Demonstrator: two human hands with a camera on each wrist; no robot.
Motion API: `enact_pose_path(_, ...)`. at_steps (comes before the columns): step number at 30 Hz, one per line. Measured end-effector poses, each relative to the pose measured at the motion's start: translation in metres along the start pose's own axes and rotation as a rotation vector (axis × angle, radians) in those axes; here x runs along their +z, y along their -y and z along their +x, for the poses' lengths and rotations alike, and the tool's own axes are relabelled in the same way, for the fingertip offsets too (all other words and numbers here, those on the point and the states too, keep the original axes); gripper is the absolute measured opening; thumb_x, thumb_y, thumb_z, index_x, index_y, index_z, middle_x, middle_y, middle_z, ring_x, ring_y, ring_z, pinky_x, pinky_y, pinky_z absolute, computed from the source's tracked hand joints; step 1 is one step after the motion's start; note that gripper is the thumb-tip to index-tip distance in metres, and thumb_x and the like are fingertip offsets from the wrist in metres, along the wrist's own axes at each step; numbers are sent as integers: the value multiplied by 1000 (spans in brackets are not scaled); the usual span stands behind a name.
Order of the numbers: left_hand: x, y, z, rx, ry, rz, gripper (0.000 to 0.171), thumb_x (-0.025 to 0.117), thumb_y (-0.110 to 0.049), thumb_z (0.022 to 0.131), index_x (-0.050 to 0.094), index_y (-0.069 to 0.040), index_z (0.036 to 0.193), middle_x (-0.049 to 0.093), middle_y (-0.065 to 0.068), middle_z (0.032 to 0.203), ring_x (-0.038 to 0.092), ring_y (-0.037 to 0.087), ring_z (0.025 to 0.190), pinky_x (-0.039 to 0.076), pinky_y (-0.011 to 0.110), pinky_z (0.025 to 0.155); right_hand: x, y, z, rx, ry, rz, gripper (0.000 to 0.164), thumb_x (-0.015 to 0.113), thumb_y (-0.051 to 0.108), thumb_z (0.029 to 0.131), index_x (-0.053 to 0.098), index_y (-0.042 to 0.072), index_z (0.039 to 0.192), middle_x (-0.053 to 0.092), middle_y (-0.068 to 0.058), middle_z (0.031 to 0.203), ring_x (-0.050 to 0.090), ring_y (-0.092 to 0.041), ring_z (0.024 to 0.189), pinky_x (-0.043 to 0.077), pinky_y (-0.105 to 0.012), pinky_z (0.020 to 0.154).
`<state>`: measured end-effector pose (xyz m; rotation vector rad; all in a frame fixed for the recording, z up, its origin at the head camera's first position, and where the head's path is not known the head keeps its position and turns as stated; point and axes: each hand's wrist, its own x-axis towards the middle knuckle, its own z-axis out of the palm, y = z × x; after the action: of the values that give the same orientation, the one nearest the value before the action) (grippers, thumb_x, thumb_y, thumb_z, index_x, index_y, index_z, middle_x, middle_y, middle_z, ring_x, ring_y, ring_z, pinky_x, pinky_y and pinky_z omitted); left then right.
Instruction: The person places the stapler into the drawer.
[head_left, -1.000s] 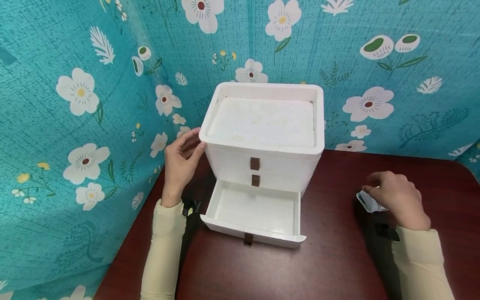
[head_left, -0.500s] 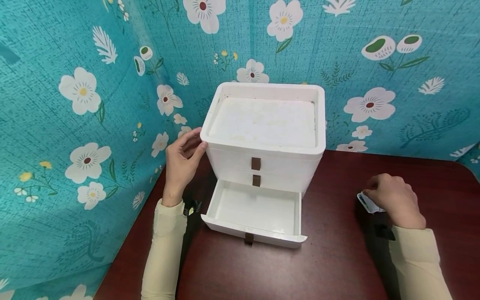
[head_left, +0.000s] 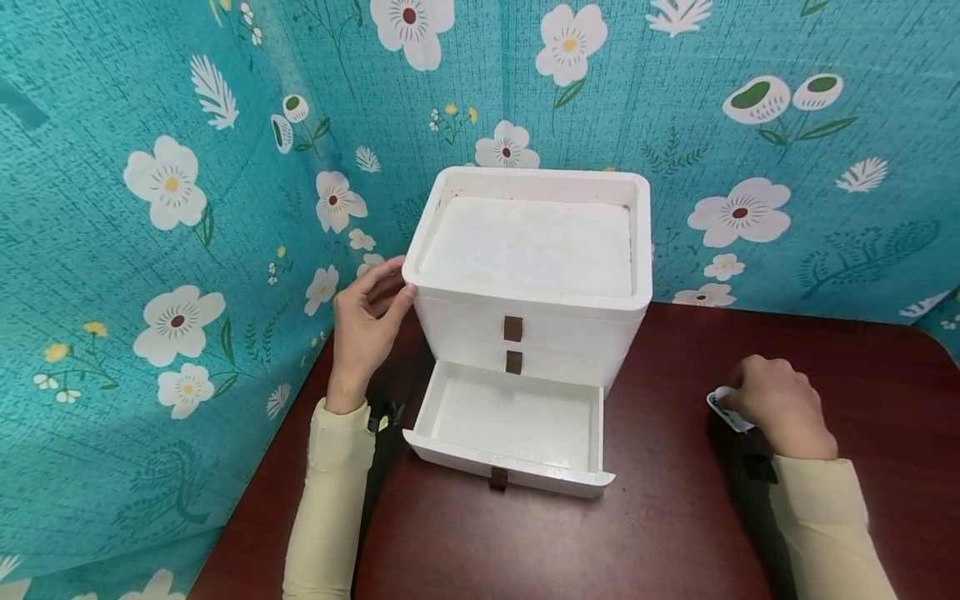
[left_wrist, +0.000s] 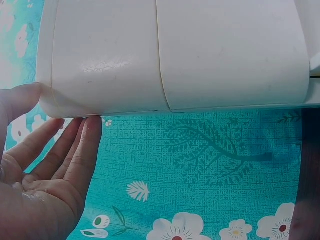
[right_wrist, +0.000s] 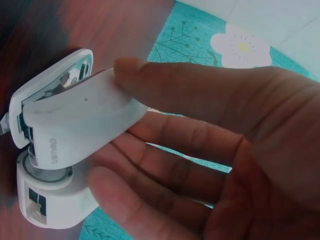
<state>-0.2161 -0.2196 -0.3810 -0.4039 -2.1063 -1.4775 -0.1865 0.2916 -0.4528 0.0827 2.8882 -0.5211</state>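
A white drawer unit stands against the cloth backdrop, with a shallow tray top and brown pull tabs. Its bottom drawer is pulled out and has nothing in it. At the unit's front left corner, my left hand rests its thumb and fairly straight fingertips on the side, as the left wrist view shows. My right hand pinches a small white stapler between thumb and fingers. Its jaw stands apart from the base, and a white part with a round grey disc shows below it.
The dark red-brown table runs in front and to both sides. Teal flowered cloth hangs behind and at the left. The drawer's front panel juts toward me between the two arms.
My right hand has moved slightly left and toward me, with the stapler shifting a little left. The left hand stays at the drawer unit's corner, and the drawer has not moved.
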Motion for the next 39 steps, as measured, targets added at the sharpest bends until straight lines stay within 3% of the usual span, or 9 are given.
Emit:
enact_pose_path(12,0,2,-2,-20,9,-4,42,74,-9,97,66,-1,137,72,19,133,73,35,119,60,30,95,3,2,-1,-17,-11,-8,47,83,19,81,68,-13,111,68,-26,86,58,-29,69,47,-36,49)
enact_pose_path(23,0,-1,-2,-12,-2,5,41,74,-10,97,67,0,136,72,19,132,73,36,119,59,25,94,-2,9,-4,-81,-110,15,31,77,16,86,71,-10,101,66,-20,78,56,-25,64,44,-33,46)
enact_pose_path(30,0,0,-2,-2,5,-14,40,73,-9,97,67,-1,136,72,20,131,73,36,118,59,23,94,-8,20,-12,-94,-144,18,38,82,19,83,71,-10,104,67,-22,82,56,-26,67,43,-32,47)
enact_pose_path(39,0,0,-3,-18,6,-9,42,74,-8,96,66,0,137,71,20,133,73,37,119,60,29,94,-19,35,-24,-137,-174,10,35,82,18,84,71,-9,102,63,-9,68,53,-21,61,39,-31,47)
